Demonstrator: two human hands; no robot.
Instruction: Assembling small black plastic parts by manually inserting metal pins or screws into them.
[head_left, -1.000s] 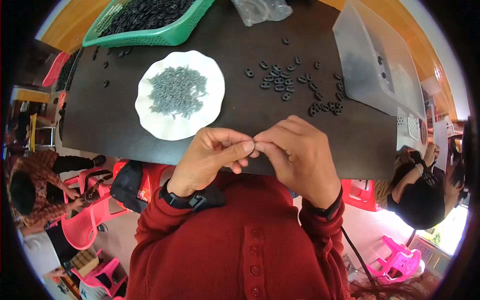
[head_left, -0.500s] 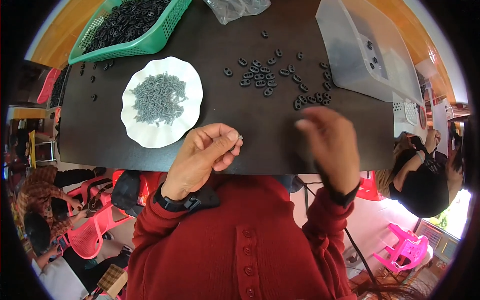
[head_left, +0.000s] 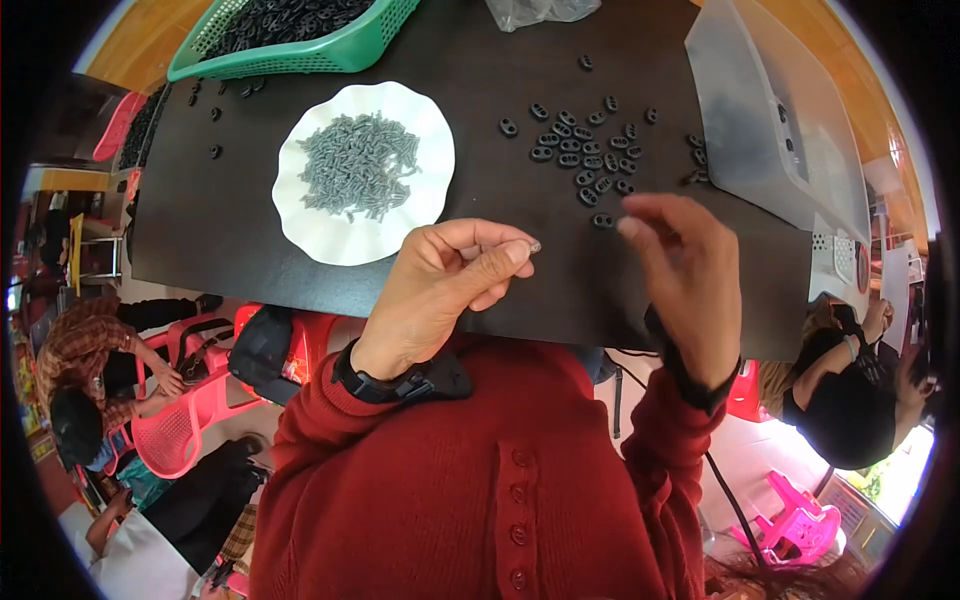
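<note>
My left hand [head_left: 440, 290] is closed in a pinch above the table's near edge. A tiny silvery-grey piece [head_left: 535, 247], like a small spring, shows between its thumb and forefinger. My right hand [head_left: 695, 285] is slightly blurred, its thumb and fingers apart with nothing seen between them. Just left of its fingertips lies a black oval cord stopper [head_left: 602, 220] with two holes. Beyond it is a loose cluster of cord stoppers [head_left: 570, 146]. Left of my left hand, a white wavy-rimmed plate [head_left: 437, 190] carries a heap of small grey spring-like pieces [head_left: 358, 165].
A green basket [head_left: 340, 55] full of black pieces stands at the far left. A translucent plastic bin [head_left: 745, 140] is at the right, with a few stoppers [head_left: 697, 150] beside it. A clear bag [head_left: 540, 10] lies at the back. Other people sit near pink chairs [head_left: 175, 435].
The view has shifted, so the table things sit farther right and higher. Several stoppers near the bin now lie closer to the main cluster. My left hand keeps its pinch; my right hand hovers nearer the stoppers.
</note>
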